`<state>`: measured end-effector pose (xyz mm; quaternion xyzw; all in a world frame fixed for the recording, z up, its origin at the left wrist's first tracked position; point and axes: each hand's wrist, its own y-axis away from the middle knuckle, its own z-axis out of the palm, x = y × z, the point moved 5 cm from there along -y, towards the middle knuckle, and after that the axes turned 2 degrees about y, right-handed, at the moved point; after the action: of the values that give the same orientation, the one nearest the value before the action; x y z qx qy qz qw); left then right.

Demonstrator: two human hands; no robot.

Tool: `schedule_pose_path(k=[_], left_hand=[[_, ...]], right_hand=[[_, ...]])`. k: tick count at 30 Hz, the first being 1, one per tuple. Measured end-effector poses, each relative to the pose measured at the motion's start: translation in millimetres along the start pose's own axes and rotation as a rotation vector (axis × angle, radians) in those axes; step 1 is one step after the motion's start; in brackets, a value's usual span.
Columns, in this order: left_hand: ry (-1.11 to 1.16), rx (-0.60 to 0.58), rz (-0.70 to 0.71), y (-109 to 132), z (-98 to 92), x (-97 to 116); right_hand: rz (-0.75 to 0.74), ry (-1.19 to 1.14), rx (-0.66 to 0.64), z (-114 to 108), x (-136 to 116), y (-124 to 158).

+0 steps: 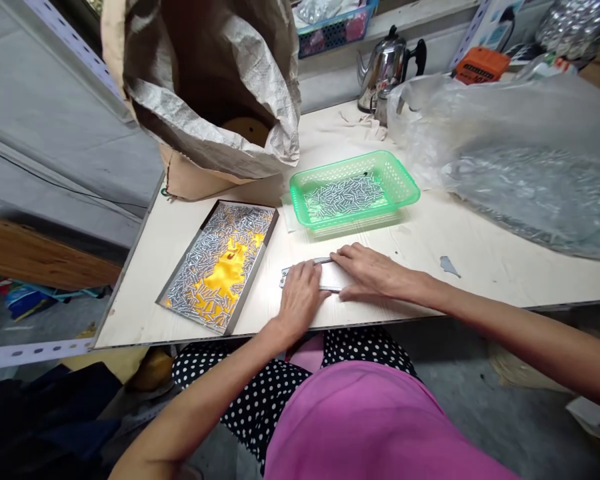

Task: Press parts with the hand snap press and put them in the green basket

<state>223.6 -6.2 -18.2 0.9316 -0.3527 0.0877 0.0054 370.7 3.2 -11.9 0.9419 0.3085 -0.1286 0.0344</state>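
Observation:
A small metal frame-like tool (325, 261) lies near the table's front edge, with two thin arms running left to right. My left hand (301, 288) is closed over its left part, fingers curled on it. My right hand (363, 270) holds the right ends of the two arms between thumb and fingers. Left of my hands, a shallow tray (245, 290) holds many small metal pieces over a yellow bottom. Beyond my hands stands a green plastic basket (405, 190) with more of the same small pieces.
A large open sack (200, 147) stands at the back left of the table (500, 267). A clear plastic bag (530, 180) full of metal pieces lies at the right. Behind are a steel kettle (385, 67) and an orange box (481, 65).

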Motion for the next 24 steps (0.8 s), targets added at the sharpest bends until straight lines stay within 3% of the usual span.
schedule_pose_path(k=[3,6,10,13,19,24], left_hand=[[0.061,0.065,0.043,21,10.0,18],[0.169,0.053,0.092,35,18.3,33],[0.286,0.035,0.100,41,19.4,37],[0.323,0.041,0.099,40,18.5,36],[0.355,0.007,0.043,43,32.0,34],[0.373,-0.013,0.009,47,41.8,34]], right_hand=[[-0.026,-0.003,-0.026,0,6,-1],[0.027,0.080,0.035,5,12,-10],[0.164,0.187,0.118,5,19,-31],[0.196,0.234,0.110,-1,6,-45],[-0.348,0.101,0.009,10,-85,-70],[-0.490,0.154,-0.021,29,-117,-91]])
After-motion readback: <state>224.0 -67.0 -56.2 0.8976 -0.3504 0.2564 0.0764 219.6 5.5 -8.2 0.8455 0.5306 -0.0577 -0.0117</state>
